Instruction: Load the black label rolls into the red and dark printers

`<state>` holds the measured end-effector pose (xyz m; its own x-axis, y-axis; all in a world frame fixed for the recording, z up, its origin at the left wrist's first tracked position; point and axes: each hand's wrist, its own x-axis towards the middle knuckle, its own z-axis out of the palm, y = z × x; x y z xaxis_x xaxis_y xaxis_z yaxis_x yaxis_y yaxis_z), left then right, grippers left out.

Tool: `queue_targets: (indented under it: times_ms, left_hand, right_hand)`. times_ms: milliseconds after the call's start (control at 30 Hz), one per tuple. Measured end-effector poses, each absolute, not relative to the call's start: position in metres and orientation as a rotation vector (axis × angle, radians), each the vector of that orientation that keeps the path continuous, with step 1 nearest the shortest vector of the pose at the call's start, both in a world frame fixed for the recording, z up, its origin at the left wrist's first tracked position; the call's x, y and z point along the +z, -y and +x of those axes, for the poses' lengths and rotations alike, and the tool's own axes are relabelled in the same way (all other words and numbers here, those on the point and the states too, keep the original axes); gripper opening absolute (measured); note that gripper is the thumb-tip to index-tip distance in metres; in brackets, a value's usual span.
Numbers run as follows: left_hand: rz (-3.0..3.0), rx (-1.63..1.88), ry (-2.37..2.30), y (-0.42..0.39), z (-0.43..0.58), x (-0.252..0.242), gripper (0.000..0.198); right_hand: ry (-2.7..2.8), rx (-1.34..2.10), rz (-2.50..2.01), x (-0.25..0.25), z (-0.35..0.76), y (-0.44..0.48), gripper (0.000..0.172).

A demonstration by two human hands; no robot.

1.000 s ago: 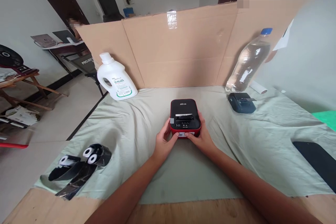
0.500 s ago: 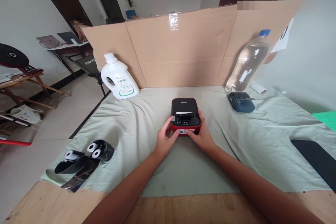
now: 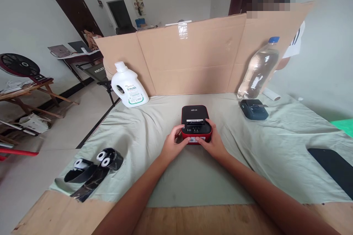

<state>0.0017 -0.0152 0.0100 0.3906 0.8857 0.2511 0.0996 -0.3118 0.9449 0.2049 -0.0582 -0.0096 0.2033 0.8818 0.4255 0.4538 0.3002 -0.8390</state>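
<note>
A black label printer with red sides rests on the green cloth in the middle of the table. White lettering, a pale sticker and a slot show on its top. My left hand grips its near left corner, thumb along the front face. My right hand holds the near right corner, its thumb also on the front and its index finger up at the top's right edge. The two thumbs almost meet over a white label on the front.
A white detergent bottle stands back left against a cardboard panel. Back right are a clear bottle and a dark blue device. Black strips with white rolls lie front left, a phone at right.
The view has tilted up a little, so everything sits lower in it. My right index finger has shifted onto the printer's top edge. Both hands keep their hold.
</note>
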Motion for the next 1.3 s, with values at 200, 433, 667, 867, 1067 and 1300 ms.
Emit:
queue_targets:
  times_ms: [200, 433, 667, 867, 1067, 1300]
  left_hand:
    - [1.698, 1.066, -0.917, 0.008, 0.000, 0.003, 0.050]
    - [1.799, 1.075, -1.032, 0.014, 0.001, 0.007, 0.050]
    - [1.894, 1.017, -1.133, 0.016, 0.001, 0.011, 0.051]
    - [1.951, 1.000, -1.151, 0.014, 0.001, 0.014, 0.050]
    - [1.964, 0.994, -1.212, 0.014, 0.005, 0.009, 0.050]
    - [1.932, 1.057, -1.117, 0.016, 0.004, 0.003, 0.055]
  right_hand:
    - [1.437, 0.466, -1.317, -0.010, 0.205, 0.057, 0.081]
    - [1.452, 0.413, -1.314, -0.010, 0.205, 0.056, 0.080]
    - [1.470, 0.380, -1.309, -0.008, 0.207, 0.054, 0.080]
    - [1.474, 0.387, -1.329, -0.006, 0.207, 0.056, 0.080]
    - [1.474, 0.378, -1.321, -0.007, 0.208, 0.055, 0.082]
    - [1.490, 0.404, -1.308, -0.013, 0.213, 0.053, 0.092]
